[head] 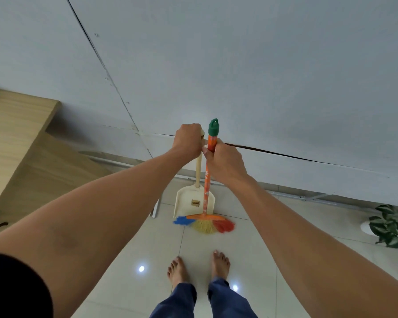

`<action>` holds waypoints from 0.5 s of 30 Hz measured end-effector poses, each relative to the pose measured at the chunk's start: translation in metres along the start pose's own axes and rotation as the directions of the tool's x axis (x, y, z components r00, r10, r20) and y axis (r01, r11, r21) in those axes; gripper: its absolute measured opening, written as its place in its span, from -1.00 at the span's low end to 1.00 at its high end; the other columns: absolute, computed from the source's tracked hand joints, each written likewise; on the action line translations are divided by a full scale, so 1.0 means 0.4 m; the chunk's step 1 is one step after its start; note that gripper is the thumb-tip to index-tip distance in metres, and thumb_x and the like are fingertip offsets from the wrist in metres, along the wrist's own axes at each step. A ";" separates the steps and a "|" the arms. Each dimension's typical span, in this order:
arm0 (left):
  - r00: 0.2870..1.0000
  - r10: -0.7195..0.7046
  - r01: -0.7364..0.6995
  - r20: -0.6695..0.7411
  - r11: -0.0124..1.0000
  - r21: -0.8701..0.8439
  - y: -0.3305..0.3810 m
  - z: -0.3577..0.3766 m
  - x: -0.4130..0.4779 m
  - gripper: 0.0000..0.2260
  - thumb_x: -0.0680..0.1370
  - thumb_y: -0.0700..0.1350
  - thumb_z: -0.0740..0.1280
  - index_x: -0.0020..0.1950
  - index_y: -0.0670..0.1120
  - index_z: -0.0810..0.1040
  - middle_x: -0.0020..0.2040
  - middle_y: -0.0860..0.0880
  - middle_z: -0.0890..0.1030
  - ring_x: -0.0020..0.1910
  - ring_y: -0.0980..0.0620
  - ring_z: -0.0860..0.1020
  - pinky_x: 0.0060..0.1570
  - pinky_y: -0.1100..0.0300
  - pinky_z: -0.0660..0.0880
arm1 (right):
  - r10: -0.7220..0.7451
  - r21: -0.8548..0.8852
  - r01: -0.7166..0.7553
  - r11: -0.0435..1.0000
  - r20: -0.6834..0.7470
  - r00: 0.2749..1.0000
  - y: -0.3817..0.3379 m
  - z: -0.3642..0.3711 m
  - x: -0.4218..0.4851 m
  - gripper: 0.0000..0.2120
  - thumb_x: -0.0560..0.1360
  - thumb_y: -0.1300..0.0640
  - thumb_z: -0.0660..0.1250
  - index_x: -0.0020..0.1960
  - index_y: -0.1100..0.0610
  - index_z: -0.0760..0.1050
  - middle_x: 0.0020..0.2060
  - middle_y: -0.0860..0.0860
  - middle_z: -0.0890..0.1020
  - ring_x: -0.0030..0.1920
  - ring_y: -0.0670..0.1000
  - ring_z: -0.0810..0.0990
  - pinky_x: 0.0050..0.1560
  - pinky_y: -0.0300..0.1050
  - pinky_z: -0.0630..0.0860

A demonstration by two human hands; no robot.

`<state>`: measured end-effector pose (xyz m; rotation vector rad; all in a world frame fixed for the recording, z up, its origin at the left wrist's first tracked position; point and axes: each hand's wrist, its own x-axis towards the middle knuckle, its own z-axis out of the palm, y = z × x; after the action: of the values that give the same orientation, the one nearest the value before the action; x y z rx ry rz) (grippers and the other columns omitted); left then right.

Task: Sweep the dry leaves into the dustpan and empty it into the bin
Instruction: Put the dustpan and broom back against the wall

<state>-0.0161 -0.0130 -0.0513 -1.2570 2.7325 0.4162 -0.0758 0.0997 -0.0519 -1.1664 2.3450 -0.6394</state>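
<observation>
My left hand (pixel 189 141) grips the top of the cream dustpan's long handle. The dustpan (pixel 189 200) stands upright against the grey wall, its scoop on the floor. My right hand (pixel 223 159) is closed around the orange broom handle (pixel 206 187) just below its green cap. The broom stands upright in front of the dustpan, its blue, yellow and red bristles (pixel 205 223) fanned out on the tiled floor. No dry leaves and no bin are in view.
A wooden table (pixel 16 125) fills the left side, with a white table leg (pixel 155 210) near the dustpan. A potted green plant (pixel 391 226) sits by the wall at right. My bare feet (pixel 198 265) stand on glossy tiles just behind the broom.
</observation>
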 end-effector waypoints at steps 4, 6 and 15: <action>0.999 -0.041 0.039 -0.020 0.995 -0.089 -0.019 -0.005 0.023 -0.89 0.54 -0.26 0.25 -0.15 -0.09 0.41 -0.28 0.01 0.46 -0.19 -0.04 0.44 -0.21 0.16 0.33 | 0.020 0.030 -0.019 0.999 -0.036 0.999 -0.011 0.017 0.050 -0.69 0.64 -0.15 0.15 0.02 0.08 0.49 -0.34 -0.07 0.51 -0.28 0.04 0.56 -0.25 -0.07 0.46; 0.997 -0.067 0.062 -0.039 0.989 -0.136 -0.025 -0.010 0.034 -0.91 0.54 -0.25 0.26 -0.12 -0.08 0.45 -0.19 -0.01 0.51 -0.16 -0.02 0.45 -0.20 0.18 0.33 | 0.026 0.019 -0.025 1.000 -0.049 0.998 -0.016 0.015 0.078 -0.71 0.64 -0.12 0.16 -0.01 0.08 0.46 -0.32 -0.04 0.52 -0.27 0.05 0.55 -0.27 -0.09 0.44; 0.985 -0.128 0.097 -0.117 0.966 -0.240 -0.049 -0.008 0.059 -0.79 0.62 -0.04 0.33 -0.11 -0.15 0.58 -0.20 -0.04 0.55 -0.19 -0.02 0.48 -0.22 0.16 0.34 | 0.115 0.016 -0.114 0.993 -0.051 0.992 -0.029 0.010 0.180 -0.76 0.63 -0.10 0.20 -0.03 0.06 0.45 -0.21 -0.01 0.60 -0.28 0.10 0.65 -0.25 -0.08 0.58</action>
<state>-0.0167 -0.0434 -0.0570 -1.5400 2.7650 0.6827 -0.1057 0.0339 -0.0613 -1.0124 2.4271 -0.6516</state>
